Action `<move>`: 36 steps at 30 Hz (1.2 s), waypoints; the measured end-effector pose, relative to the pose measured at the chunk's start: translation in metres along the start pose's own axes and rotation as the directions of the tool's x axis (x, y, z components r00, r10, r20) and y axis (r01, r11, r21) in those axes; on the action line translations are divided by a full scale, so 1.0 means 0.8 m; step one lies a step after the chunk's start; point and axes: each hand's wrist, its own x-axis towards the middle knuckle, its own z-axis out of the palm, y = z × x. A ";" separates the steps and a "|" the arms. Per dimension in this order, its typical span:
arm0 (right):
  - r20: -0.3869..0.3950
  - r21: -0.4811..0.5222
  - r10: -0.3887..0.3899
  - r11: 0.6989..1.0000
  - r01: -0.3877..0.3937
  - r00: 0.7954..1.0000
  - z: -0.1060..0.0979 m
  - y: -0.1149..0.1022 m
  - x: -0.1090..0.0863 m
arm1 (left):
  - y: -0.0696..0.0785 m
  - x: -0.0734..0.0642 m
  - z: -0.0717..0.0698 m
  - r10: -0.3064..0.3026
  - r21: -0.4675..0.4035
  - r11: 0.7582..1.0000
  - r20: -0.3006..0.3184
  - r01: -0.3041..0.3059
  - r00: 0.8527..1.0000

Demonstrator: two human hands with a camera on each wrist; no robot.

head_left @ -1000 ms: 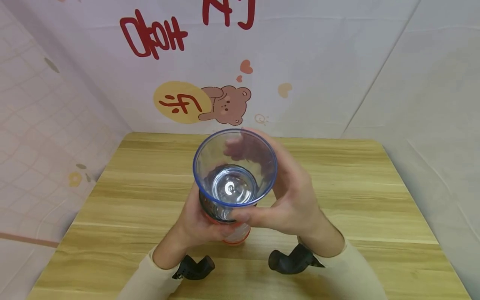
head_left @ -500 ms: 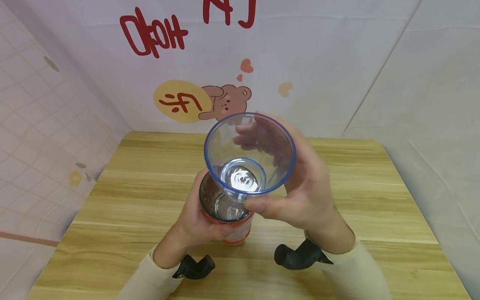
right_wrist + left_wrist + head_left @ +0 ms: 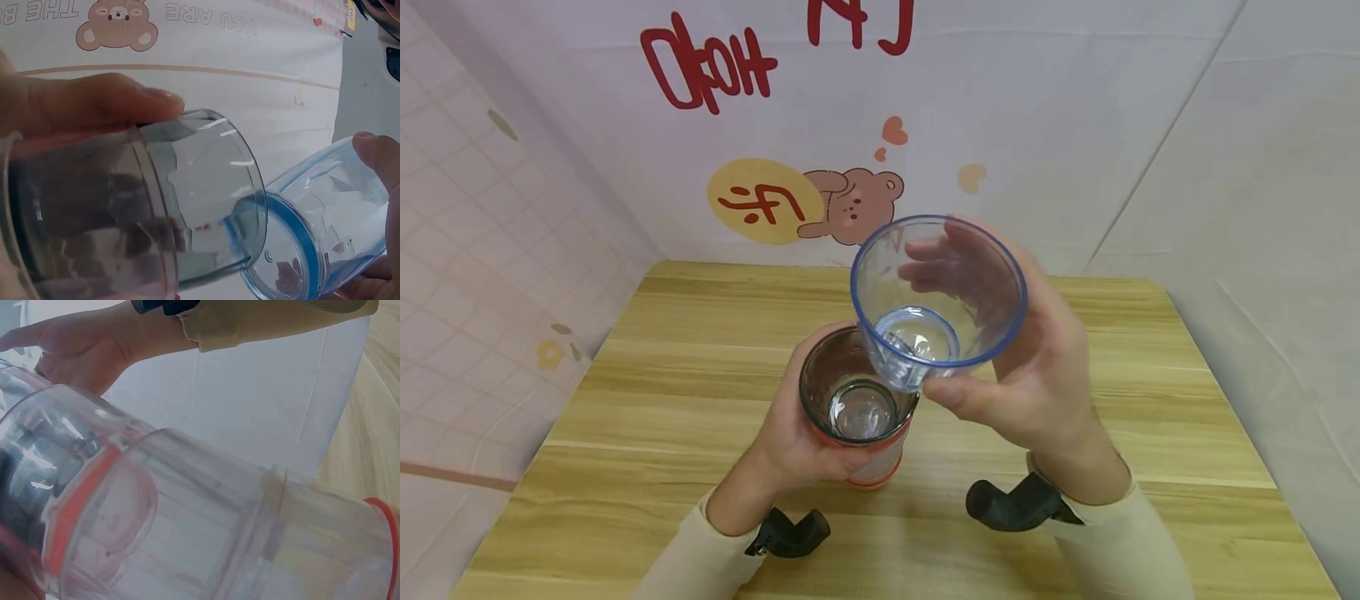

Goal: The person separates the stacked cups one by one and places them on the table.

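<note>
My right hand (image 3: 1045,392) grips a clear plastic cup (image 3: 940,275) with a blue rim, thumb on the near side and fingers behind. Its mouth faces up, and its base overlaps the right edge of a smoky dark-rimmed cup (image 3: 859,412). That cup tops a stack of clear cups (image 3: 181,506), with red rings showing lower down. Around the upper part of the stack curls my left hand (image 3: 790,433), thumb across the front. In the right wrist view the blue cup's base (image 3: 290,250) is close beside the dark cup's rim (image 3: 261,206).
The stack is over a wood-grain table (image 3: 1150,433). A white printed backdrop (image 3: 1037,108) with a bear and red lettering rises behind it, and pale panels flank both sides. Black curved devices (image 3: 1018,504) are strapped to both wrists.
The right hand has drawn the blue-rimmed cup from over the dark-rimmed cup up and to the right, uncovering the dark cup's inside. The left hand and the stack have stayed in place.
</note>
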 end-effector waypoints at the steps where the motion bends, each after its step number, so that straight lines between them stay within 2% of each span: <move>1: -0.004 0.002 0.000 1.000 0.000 1.000 -0.002 0.000 0.000 | 0.000 0.000 0.000 -0.001 -0.006 1.000 0.003 0.001 1.000; 10: -0.081 0.031 -0.004 0.999 0.007 0.997 -0.019 0.001 -0.005 | -0.004 -0.002 -0.002 0.024 -0.027 0.999 0.014 -0.024 1.000; 18: -0.141 0.005 -0.021 1.000 0.022 0.990 -0.043 0.005 -0.011 | -0.003 -0.003 -0.002 0.004 -0.025 1.000 0.013 -0.004 1.000; 22: -0.162 -0.022 0.008 1.000 -0.012 0.987 -0.049 0.005 -0.015 | -0.003 -0.004 -0.003 -0.002 -0.025 1.000 0.013 0.002 1.000; 36: -0.158 -0.138 0.087 0.984 -0.109 0.984 -0.082 0.022 -0.033 | -0.002 -0.005 -0.002 0.000 -0.011 1.000 0.016 0.000 1.000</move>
